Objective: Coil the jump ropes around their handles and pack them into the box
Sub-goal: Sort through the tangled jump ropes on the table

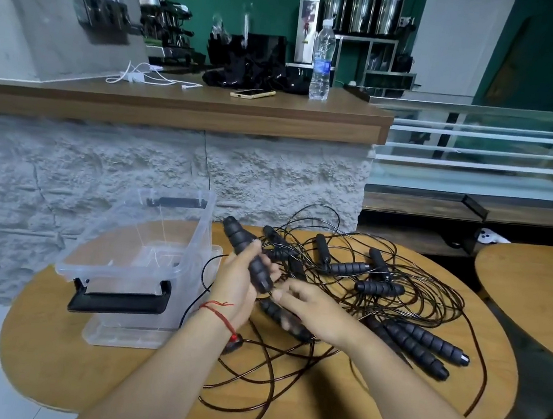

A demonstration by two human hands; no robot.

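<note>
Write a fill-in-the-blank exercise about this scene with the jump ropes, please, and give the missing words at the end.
1. The handles that the left hand grips are ____ in colour.
2. The clear box stands on the ____ side of the wooden table.
3. On the counter behind, a water ____ stands upright near a phone.
Missing words: black; left; bottle.

Bottle label (pixel 322 63): blue band, print too small for me to read.
White panel (pixel 306 30): marks blurred, I can't make them out.
Readable text: I find none.
</note>
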